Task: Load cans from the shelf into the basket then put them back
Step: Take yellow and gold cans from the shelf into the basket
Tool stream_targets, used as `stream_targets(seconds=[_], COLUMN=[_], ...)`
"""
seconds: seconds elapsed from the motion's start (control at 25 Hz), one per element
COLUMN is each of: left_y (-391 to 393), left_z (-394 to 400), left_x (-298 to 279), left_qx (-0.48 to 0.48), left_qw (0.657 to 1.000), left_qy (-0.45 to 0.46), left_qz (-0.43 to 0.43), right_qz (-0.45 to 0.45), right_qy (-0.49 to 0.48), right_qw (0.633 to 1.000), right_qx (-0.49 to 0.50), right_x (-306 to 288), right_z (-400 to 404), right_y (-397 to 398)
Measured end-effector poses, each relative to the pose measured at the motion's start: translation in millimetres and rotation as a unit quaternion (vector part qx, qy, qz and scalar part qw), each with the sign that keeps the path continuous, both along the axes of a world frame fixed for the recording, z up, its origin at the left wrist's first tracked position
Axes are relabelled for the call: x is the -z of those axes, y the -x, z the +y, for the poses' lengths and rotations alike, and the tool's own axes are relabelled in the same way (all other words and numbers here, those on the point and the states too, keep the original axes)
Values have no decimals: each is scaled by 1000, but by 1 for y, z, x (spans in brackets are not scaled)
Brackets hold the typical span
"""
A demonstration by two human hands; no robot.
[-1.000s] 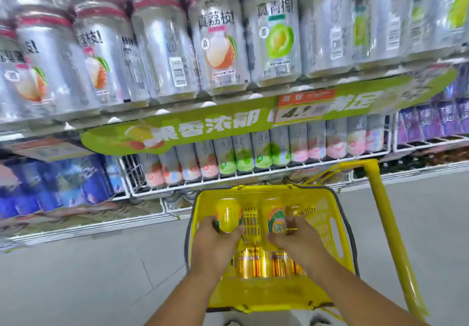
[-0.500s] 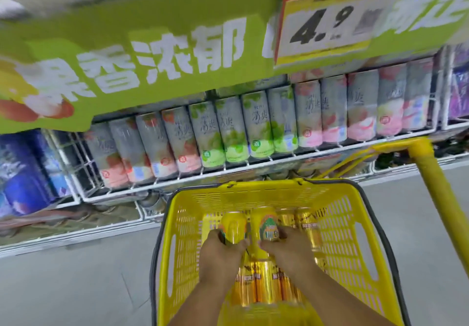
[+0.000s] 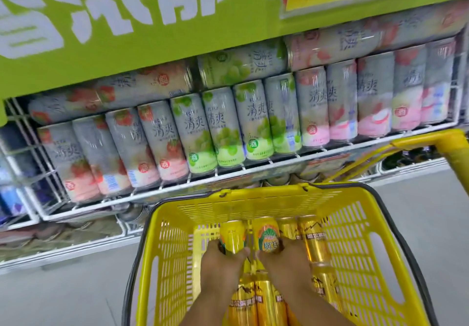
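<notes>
Both hands are down inside the yellow basket point(image 3: 360, 237) and each has a can. The left hand point(image 3: 220, 262) wraps its fingers round the lower body of a gold can point(image 3: 232, 235), and the right hand point(image 3: 284, 262) clamps the same way on the orange-labelled can point(image 3: 266, 235) just beside it. The two held cans sit side by side, almost touching, their tops pointing toward the far wall of the basket.

More gold cans point(image 3: 313, 242) lie packed along the right and underneath, near the wrists, so the basket floor is already crowded. Whether these two are going in or coming out, I cannot say from this alone.

Now, handling: these look like full drink cans, so I judge them rigid but dentable, fairly weighty for their size, with smooth painted metal that can slip (especially if chilled and damp). A full wrap round the middle of the body is the safe hold, and that is roughly what we see, though both grips sit low on the cans.

Pose: both forearms reach in from the near edge, close together and nearly parallel, backs of the hands up, wrists fairly straight. Beyond the basket, the wire shelf point(image 3: 253, 171) holds a row of pale fruit-printed cans point(image 3: 225, 128), well apart from the hands.
</notes>
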State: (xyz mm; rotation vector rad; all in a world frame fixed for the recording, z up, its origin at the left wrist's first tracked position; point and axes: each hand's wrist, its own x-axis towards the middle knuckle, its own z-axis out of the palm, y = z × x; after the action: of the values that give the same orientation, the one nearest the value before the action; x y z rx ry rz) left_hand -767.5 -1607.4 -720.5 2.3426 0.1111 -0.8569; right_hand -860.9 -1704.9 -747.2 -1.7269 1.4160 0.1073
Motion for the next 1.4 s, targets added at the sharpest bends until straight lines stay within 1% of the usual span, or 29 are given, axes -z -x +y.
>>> stream_targets(seconds=[0.2, 0.32, 0.48, 0.6, 0.68, 0.76, 0.84, 0.92, 1.0, 1.08, 1.12, 1.2, 1.28, 1.4], left_y=[3, 4, 6, 10, 13, 16, 16, 19, 21, 24, 25, 26, 30, 36], left_z=[-3, -2, 5, 11, 17, 21, 24, 27, 30, 32, 33, 33, 33, 34], left_x=[14, 23, 22, 9, -3, -24, -53, -83, -108, -129, -139, -164, -185, -231], left_qx=[7, 28, 69, 82, 109, 181, 268, 339, 381, 407, 414, 415, 407, 388], left_qw=[1000, 1000, 998, 997, 993, 975, 941, 899, 857, 831, 823, 818, 813, 815], left_qy=[19, 10, -7, 9, -14, -61, -90, -107, -122, -140, -151, -161, -178, -193], left_qz=[5, 7, 3, -9, -50, -115, -187, -256, -323, -352, -358, -363, -378, -383], right_qz=[57, 75, 26, 2, -1, -7, -4, 9, 21, 29, 42, 58, 56, 34], right_qy=[80, 72, 59, 49, 58, 80, 124, 183, 230, 276, 283, 285, 296, 315], right_qw=[993, 992, 996, 996, 993, 987, 973, 947, 919, 895, 886, 872, 861, 853], right_qx=[-59, -73, -56, -78, -105, -140, -194, -264, -320, -350, -364, -393, -410, -415], right_x=[7, 10, 7, -6, -26, -54, -82, -109, -130, -151, -162, -186, -209, -258], right_z=[7, 6, 6, 1, -2, -6, -11, -16, -20, -25, -28, -34, -40, -46], right_y=[-3, -3, 5, 17, 22, 26, 29, 34, 40, 45, 46, 51, 56, 59])
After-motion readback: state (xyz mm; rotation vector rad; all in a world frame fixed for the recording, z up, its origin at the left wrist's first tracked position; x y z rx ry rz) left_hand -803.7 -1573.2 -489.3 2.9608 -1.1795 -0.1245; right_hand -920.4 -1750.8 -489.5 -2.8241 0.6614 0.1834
